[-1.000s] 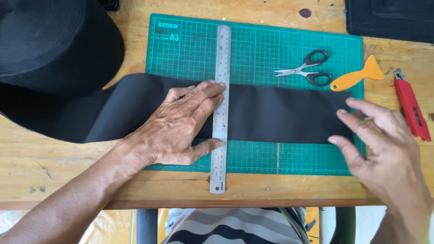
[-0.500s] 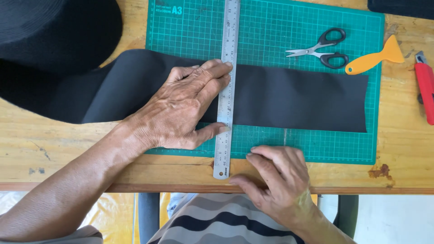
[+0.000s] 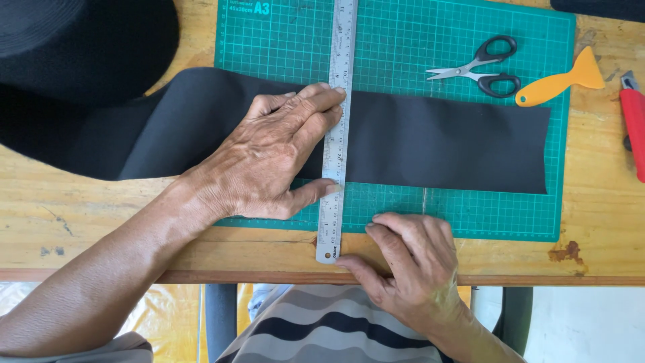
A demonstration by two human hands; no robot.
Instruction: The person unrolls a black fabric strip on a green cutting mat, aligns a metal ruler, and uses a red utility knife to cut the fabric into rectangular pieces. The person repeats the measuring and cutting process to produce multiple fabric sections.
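A long strip of black material [image 3: 443,141] lies across a green cutting mat [image 3: 416,47]. A steel ruler [image 3: 338,40] runs upright over the strip. My left hand [image 3: 269,158] lies flat on the strip, its fingertips and thumb pressing the ruler's left edge. My right hand [image 3: 410,265] rests on the wooden table's front edge, beside the ruler's lower end, fingers curled and holding nothing.
Scissors [image 3: 480,64] and an orange scraper [image 3: 561,77] lie at the mat's upper right. A red utility knife [image 3: 633,131] sits at the far right. A black roll of the material [image 3: 74,47] fills the top left. The wooden table [image 3: 80,215] ends near my lap.
My right hand left the strip's right end and came down to the table's front edge by the ruler's lower end. The left hand stays on the ruler. The view shifted slightly.
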